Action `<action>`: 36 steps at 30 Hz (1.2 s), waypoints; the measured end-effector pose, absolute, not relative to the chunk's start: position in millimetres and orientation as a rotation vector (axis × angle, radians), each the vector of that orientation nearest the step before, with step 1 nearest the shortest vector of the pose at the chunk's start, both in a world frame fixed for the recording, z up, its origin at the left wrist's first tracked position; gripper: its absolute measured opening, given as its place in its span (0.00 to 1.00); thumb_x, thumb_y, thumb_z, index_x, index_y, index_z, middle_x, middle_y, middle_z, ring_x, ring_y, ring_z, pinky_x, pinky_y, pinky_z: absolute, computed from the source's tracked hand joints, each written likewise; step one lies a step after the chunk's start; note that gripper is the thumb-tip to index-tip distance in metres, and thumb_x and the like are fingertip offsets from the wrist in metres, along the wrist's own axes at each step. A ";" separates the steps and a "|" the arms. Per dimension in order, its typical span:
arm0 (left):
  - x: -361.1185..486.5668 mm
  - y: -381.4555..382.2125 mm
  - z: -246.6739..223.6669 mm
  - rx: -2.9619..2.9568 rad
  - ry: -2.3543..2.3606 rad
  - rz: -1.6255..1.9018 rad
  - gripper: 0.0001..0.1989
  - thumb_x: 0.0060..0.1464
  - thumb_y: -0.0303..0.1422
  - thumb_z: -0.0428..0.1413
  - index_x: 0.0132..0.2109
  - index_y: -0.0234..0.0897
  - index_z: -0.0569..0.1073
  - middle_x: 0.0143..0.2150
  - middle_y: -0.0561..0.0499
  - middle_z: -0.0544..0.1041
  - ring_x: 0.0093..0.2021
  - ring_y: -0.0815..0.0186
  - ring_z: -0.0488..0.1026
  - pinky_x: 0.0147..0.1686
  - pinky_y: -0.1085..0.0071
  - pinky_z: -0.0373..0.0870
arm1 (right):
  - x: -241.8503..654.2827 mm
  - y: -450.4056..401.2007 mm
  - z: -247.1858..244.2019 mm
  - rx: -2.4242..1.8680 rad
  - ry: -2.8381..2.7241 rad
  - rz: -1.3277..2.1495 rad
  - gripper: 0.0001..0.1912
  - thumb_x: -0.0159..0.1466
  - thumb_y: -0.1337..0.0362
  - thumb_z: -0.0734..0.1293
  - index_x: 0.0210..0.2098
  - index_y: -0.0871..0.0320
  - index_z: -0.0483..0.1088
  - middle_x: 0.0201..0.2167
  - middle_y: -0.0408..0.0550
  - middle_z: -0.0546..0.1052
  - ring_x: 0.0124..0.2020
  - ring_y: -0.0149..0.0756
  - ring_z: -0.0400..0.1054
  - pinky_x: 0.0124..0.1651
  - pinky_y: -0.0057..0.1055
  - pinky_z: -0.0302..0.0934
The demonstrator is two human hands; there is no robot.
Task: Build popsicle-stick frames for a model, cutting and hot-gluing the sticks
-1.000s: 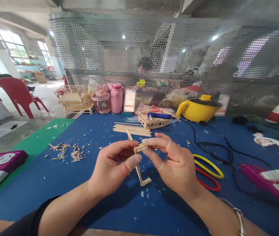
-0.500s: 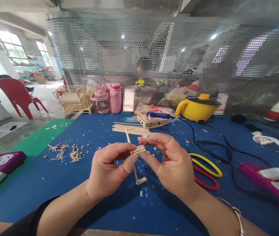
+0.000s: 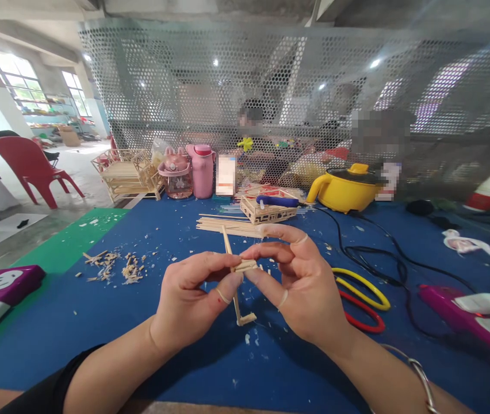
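Between my hands, above the blue table top [image 3: 150, 351], is a small frame of glued wooden sticks [image 3: 246, 265]. One long stick runs up and away from it, and a short L-shaped foot shows below. My left hand [image 3: 197, 287] pinches the frame's left side between thumb and forefinger. My right hand [image 3: 299, 276] closes thumb and forefinger on the right end of the short crosspiece, its other fingers curled loosely above. The fingertips hide part of the joint.
Behind lie loose wooden sticks [image 3: 223, 224] and a lattice wooden box [image 3: 271, 214] with a blue glue gun [image 3: 279, 201] on it. Yellow-and-red-handled scissors [image 3: 366, 290] and black cables [image 3: 383, 261] are at right. Wood scraps [image 3: 113, 265] lie left; a yellow pot [image 3: 344, 192] stands behind.
My right forefinger has come down onto the crosspiece, and the thin glue strand near its tip no longer shows. My left hand keeps its pinch, nearly still.
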State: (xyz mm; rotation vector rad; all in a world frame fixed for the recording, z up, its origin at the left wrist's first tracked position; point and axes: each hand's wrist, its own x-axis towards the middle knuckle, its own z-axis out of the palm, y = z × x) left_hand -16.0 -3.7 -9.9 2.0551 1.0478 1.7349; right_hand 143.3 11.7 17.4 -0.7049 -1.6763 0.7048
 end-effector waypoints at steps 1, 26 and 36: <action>-15.8 -3.5 -9.3 2.055 1.048 1.743 0.08 0.50 0.27 0.60 0.40 0.39 0.77 0.33 0.51 0.81 0.30 0.70 0.76 0.31 0.79 0.73 | 143.1 11.7 17.3 -0.704 -1.674 0.706 0.23 0.55 0.71 0.70 0.47 0.51 0.61 0.32 0.40 0.78 0.38 0.34 0.75 0.47 0.35 0.69; -20.7 -0.1 -13.0 1.881 1.018 1.788 0.13 0.51 0.27 0.59 0.45 0.41 0.77 0.40 0.49 0.81 0.35 0.65 0.79 0.37 0.73 0.77 | 166.9 25.4 16.5 -0.572 -1.700 0.230 0.37 0.57 0.56 0.66 0.62 0.46 0.46 0.62 0.51 0.58 0.59 0.50 0.57 0.53 0.51 0.60; 2.6 24.1 21.5 1.428 0.904 1.832 0.13 0.48 0.34 0.62 0.41 0.34 0.78 0.36 0.46 0.81 0.35 0.63 0.79 0.37 0.69 0.77 | 161.9 40.6 57.3 -0.551 -1.519 0.154 0.14 0.64 0.60 0.59 0.49 0.52 0.62 0.37 0.46 0.71 0.39 0.37 0.68 0.45 0.40 0.65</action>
